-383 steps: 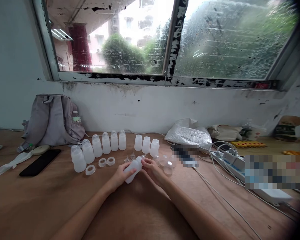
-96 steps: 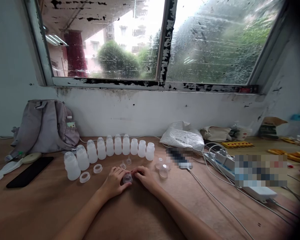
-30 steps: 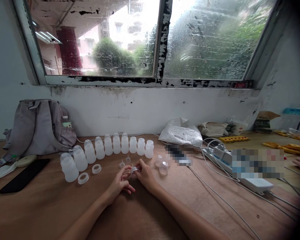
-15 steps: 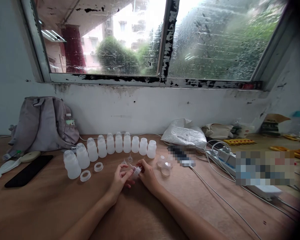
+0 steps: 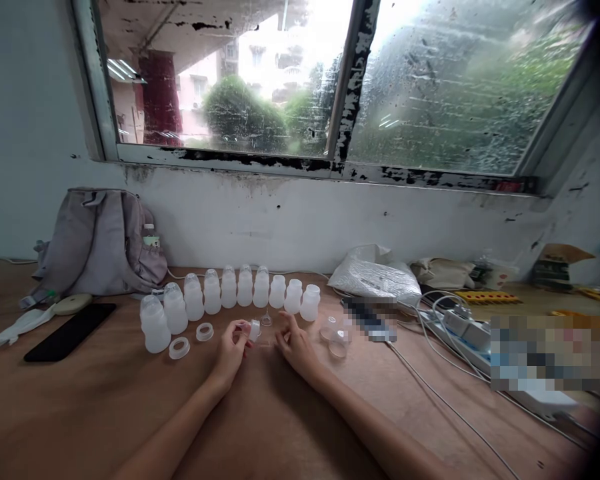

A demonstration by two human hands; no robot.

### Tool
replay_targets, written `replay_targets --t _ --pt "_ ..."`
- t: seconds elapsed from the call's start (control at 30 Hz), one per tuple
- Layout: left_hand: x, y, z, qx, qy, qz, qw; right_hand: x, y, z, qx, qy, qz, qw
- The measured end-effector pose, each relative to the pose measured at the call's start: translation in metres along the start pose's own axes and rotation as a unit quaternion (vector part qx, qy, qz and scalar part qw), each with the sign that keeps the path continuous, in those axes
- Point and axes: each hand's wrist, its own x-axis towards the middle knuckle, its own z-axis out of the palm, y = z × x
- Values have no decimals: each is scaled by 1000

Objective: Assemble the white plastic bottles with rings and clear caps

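Note:
Between the fingertips of my left hand (image 5: 235, 345) is a small translucent collar ring (image 5: 255, 331), tilted on its side. My right hand (image 5: 295, 341) is apart from it, fingers spread above the table, holding nothing. Just beyond the hands a clear nipple (image 5: 266, 319) stands on the table. Two collar rings (image 5: 179, 347) lie to the left. Several frosted bottles (image 5: 211, 292) stand in a curved row behind; those at the left and middle have clear domed caps, while three at the right end (image 5: 310, 303) are uncapped. Clear round caps (image 5: 337, 348) lie right of my right hand.
A grey backpack (image 5: 100, 243) and a black phone-like slab (image 5: 70, 332) lie at the left. Toward the right are a silvery plastic bag (image 5: 375, 272), a phone with a cable, and a white power strip (image 5: 535, 393) with trailing cords.
My right hand has let go of the ring and moved apart, its fingers opening. The ring stays in my left hand. The whole view has shifted slightly.

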Motion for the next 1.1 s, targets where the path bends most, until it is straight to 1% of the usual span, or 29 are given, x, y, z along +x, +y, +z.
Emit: replay_targets --t 0.13,0.27,0.33,0.4,0.47,0.53,0.67,0.73,0.8,0.87,0.9,0.97,1.03,1.1 --pt "4 -2 -3 9 -1 0 1000 43 9 -1 -35 20 29 999" --pt "3 -2 -2 17 -13 1 1000 88 9 -2 -73 28 50 996" --pt "3 -2 -2 16 -12 3 1000 101 6 -2 -114 22 68 991" --pt "3 -3 -2 15 -12 5 1000 107 3 -3 -146 16 76 986" --pt "4 -4 -2 15 -10 7 1000 105 0 -4 -159 12 70 985" --pt "5 -5 -2 14 -4 6 1000 96 -4 -8 -179 11 47 983" --pt "5 -8 -1 -1 10 8 1000 71 -13 -24 -244 29 -25 969" --pt "3 -7 -1 -5 11 6 1000 59 -15 -33 -236 43 -58 969" --pt "2 -6 -1 -6 7 4 1000 49 -16 -40 -191 51 -86 977" --pt "0 -4 -1 -9 1 0 1000 40 -14 -42 -112 47 -91 988" --pt "0 -3 0 -13 -2 -4 1000 35 -12 -40 -64 41 -79 994" --pt "-1 -1 0 -24 -4 -14 1000 26 -7 -34 43 21 -29 998" --pt "-2 2 0 -36 -1 -26 999 15 -4 -24 138 -21 30 990" --pt "-2 4 0 -47 2 -43 998 5 -4 -16 192 -67 59 977"
